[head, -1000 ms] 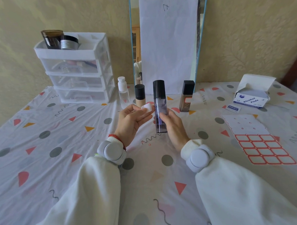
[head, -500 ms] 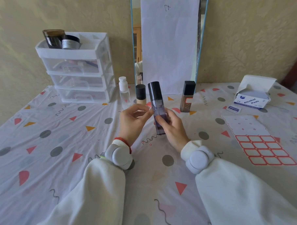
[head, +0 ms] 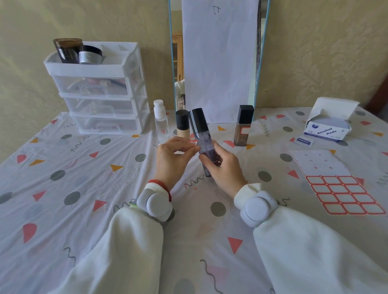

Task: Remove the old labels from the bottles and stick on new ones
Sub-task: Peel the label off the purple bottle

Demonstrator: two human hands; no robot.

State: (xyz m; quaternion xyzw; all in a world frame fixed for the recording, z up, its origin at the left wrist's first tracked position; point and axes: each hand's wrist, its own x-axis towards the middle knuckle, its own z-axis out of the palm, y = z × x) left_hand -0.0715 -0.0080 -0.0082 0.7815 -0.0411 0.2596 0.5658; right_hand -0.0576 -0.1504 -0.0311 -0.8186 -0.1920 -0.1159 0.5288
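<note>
My right hand (head: pixel 223 167) grips a tall purple bottle with a black cap (head: pixel 201 135), tilted a little to the left above the table. My left hand (head: pixel 173 157) pinches a small white label with a red border (head: pixel 192 143) and holds it against the bottle's left side. A sheet of red-bordered labels (head: pixel 344 194) lies on the cloth to the right. Behind my hands stand a clear bottle with a white cap (head: pixel 160 120), a beige bottle with a black cap (head: pixel 182 125) and a brown square bottle (head: pixel 244 127).
A white three-drawer organiser (head: pixel 101 93) with two dark jars on top stands at the back left. A mirror covered by paper (head: pixel 220 56) leans on the wall. An open box of alcohol pads (head: pixel 325 127) and a loose pad sachet (head: pixel 304 141) are at the right.
My left hand brought the label from just left of the bottle up against its side. The bottle has tilted leftwards from upright.
</note>
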